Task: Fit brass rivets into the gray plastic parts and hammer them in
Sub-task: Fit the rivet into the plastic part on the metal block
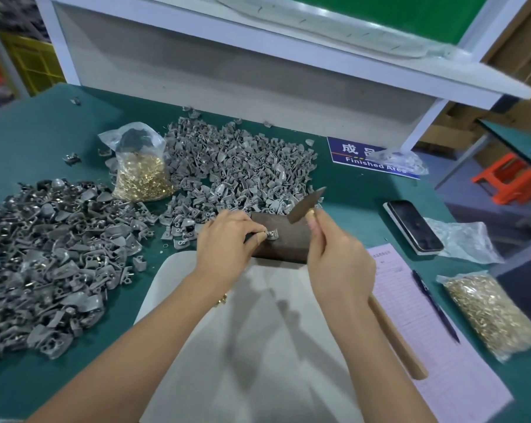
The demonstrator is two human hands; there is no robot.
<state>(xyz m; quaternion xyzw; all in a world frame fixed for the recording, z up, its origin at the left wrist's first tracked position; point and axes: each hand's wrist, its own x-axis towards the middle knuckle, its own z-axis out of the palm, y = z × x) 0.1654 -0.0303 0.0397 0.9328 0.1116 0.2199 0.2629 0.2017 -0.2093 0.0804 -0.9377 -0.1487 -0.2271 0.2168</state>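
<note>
Head view: my left hand pinches one small gray plastic part flat on the dark brown block, steadying it for the blow. My right hand grips the wooden-handled hammer, head raised just above. An open clear bag of brass rivets stands near the pile of loose gray parts, within reach.

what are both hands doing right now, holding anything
Left hand: pinching a gray plastic part on the dark block.
Right hand: gripping the hammer, its head raised above the block.
</note>
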